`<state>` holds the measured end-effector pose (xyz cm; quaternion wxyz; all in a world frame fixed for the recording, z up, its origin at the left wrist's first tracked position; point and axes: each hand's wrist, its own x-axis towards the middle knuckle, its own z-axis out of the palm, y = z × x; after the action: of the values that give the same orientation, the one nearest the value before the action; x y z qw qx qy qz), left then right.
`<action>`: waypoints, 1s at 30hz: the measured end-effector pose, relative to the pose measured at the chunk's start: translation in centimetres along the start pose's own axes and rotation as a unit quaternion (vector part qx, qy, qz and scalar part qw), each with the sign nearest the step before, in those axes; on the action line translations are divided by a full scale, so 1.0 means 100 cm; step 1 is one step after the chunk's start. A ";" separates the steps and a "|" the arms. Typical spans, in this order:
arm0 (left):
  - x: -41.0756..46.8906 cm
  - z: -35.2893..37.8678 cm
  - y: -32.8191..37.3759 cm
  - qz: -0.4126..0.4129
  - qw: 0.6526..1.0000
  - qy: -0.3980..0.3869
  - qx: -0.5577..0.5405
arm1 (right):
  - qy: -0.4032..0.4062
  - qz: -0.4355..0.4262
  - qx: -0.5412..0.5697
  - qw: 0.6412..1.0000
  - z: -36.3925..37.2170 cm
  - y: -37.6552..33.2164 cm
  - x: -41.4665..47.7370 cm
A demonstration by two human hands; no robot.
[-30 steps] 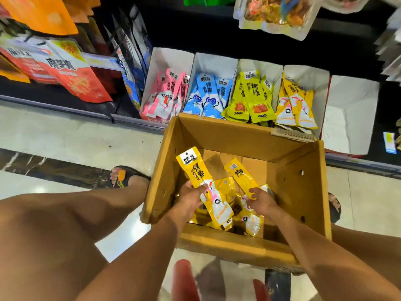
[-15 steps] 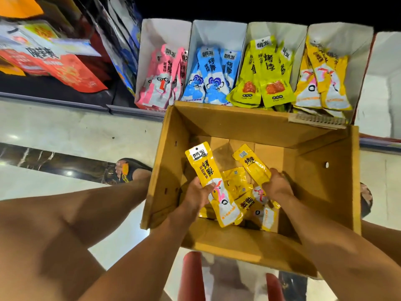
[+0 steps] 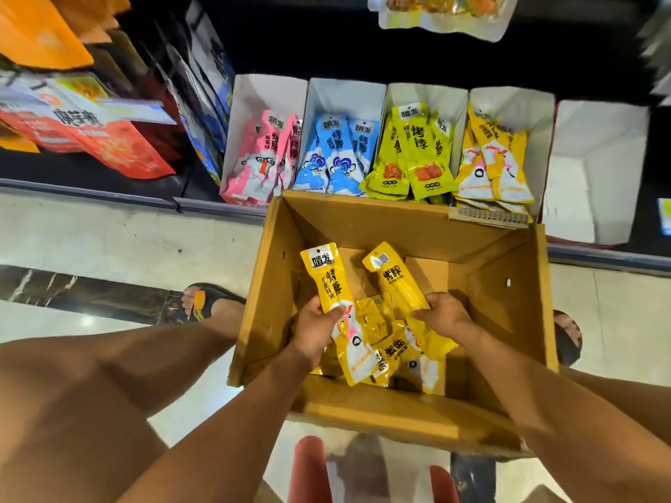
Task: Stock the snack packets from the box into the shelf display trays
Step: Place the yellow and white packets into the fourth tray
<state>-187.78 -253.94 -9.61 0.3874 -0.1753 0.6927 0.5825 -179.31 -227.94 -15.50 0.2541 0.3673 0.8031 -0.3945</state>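
Yellow foil snack packets [image 3: 377, 321]: our left hand [image 3: 316, 332] grips one, right hand [image 3: 444, 315] another, few left in brown cardboard box [image 3: 381, 412], four white card trays [image 3: 348, 98] part-filled.

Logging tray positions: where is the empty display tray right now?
Head view: the empty white tray sits at the right end of the tray row, beside the tray of orange-yellow packets, beyond the cardboard box's far right corner.
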 end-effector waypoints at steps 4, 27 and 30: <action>-0.019 0.005 0.029 0.014 1.000 -0.004 -0.002 | 0.018 -0.046 0.089 0.995 -0.015 -0.031 -0.033; -0.088 0.050 0.221 0.223 0.969 -0.103 0.011 | 0.020 -0.272 0.266 0.925 -0.149 -0.169 -0.170; -0.075 0.055 0.221 0.196 0.974 -0.114 -0.005 | 0.022 -0.255 0.294 0.921 -0.154 -0.168 -0.160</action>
<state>-196.55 -244.52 10.65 0.3413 0.0290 0.6619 0.6668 -184.80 -228.59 11.78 0.0080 0.2168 0.7231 -0.6558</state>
